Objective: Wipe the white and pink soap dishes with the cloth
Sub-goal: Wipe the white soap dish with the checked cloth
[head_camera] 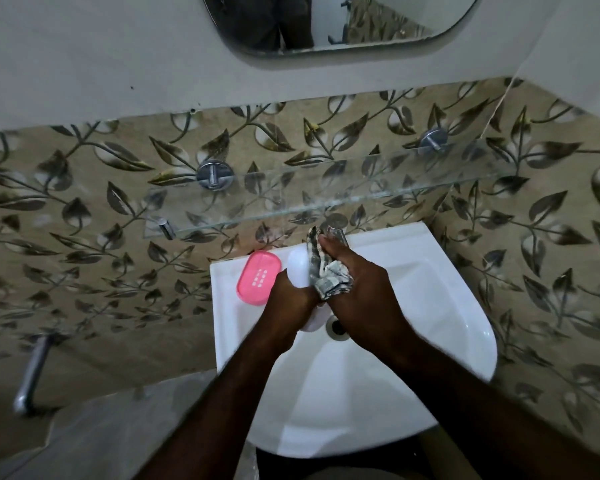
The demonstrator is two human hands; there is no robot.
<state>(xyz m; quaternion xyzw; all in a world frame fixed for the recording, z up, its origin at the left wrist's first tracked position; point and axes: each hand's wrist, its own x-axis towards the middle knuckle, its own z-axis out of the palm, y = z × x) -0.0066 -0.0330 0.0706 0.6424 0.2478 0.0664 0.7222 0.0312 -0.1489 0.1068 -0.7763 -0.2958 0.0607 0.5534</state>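
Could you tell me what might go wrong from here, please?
The white soap dish, held by the left hand over the sink, could slip as the right hand presses the cloth against it. The pink soap dish lies on the sink's left rim, where a forearm might knock it off.

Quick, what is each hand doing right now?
The left hand grips the white soap dish.
The right hand holds the cloth against that dish.

Single head view, looking steeply down, close over sink (395, 341), facing wall.
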